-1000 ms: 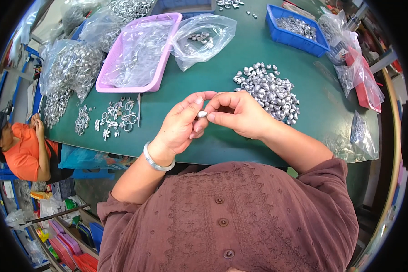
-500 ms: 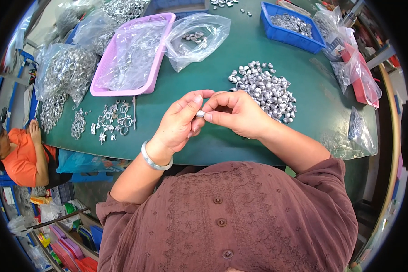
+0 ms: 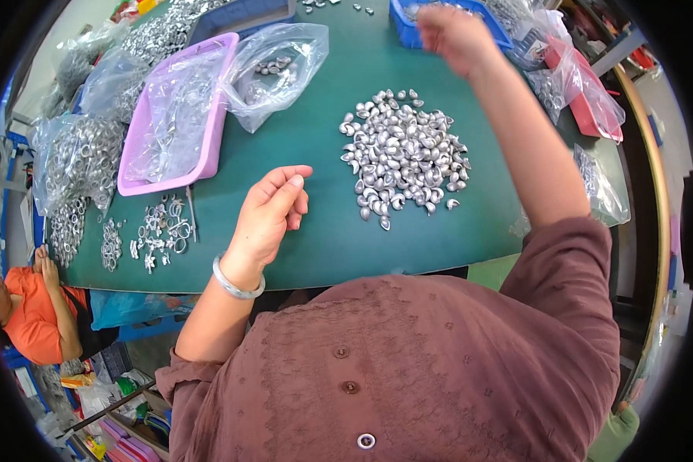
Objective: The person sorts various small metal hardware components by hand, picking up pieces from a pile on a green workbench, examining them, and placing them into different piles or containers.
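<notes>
Your silver teardrop-shaped pieces [image 3: 404,150] lay in a broad loose heap on the green table [image 3: 439,242], in front of you and slightly right, a few set apart at its edges. The blue tray [image 3: 409,35] beyond them held silvery parts too. Judging by the heap, a large share remained to be handled; how many were finished, the view did not settle — nothing marked handled pieces from unhandled ones.

Your left hand [image 3: 268,219] hovered left of the heap, its grip narrow, thumb laid against the index finger, with no piece visible in it. Your right hand [image 3: 454,38] reached over the blue tray's near side; motion blur smeared its fingers, so you could not tell whether that grip was wide, narrow or holding something.

That same hand covered part of the tray's contents, and the upper edge cut the tray off. The small dark-and-silver parts in the clear bag [image 3: 313,58] showed only in part, and the pink basket [image 3: 216,127] lay under crumpled plastic — its contents hard to make out.
</notes>
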`<state>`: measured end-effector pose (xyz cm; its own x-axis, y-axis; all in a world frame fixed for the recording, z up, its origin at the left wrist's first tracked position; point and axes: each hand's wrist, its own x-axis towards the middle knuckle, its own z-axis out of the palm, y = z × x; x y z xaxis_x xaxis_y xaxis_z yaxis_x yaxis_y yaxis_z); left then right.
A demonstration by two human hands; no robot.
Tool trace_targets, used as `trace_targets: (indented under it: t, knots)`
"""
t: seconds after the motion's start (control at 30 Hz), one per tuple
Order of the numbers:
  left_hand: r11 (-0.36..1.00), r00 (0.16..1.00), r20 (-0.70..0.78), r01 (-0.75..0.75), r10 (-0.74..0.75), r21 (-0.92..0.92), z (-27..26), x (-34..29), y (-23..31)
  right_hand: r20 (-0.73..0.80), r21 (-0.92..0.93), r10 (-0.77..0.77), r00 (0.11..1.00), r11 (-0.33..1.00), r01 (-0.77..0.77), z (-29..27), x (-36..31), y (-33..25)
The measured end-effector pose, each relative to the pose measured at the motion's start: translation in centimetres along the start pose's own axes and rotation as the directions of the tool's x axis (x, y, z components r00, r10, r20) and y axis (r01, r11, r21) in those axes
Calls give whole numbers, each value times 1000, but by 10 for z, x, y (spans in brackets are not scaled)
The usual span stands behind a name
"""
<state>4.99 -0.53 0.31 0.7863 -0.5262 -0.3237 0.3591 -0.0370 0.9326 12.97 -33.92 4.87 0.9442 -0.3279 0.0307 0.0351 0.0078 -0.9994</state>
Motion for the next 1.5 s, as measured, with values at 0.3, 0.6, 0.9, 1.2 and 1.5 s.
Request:
trace_targets:
  t: [0.3,0.6,0.9,1.2,1.5]
  knots:
    - [895,986,-71,-104,149,434,-1,10,-17,170,-465,-46,984,877,121,-4,-41,7]
    - [587,882,183,-432,435,685,37,39,-13,416,-507,-172,893,772,384,24,-142,39]
    - [411,799,205,-488,565,770,47,49,-24,441,-472,-323,837,710,523,40,-148,46]
    - [536,698,217,-680,683,501,44,29,-8,490,-385,-470,734,639,666,49,-163,42]
    - [613,732,240,-671,638,417,47,24,-3,405,-302,-592,697,633,713,54,-165,42]
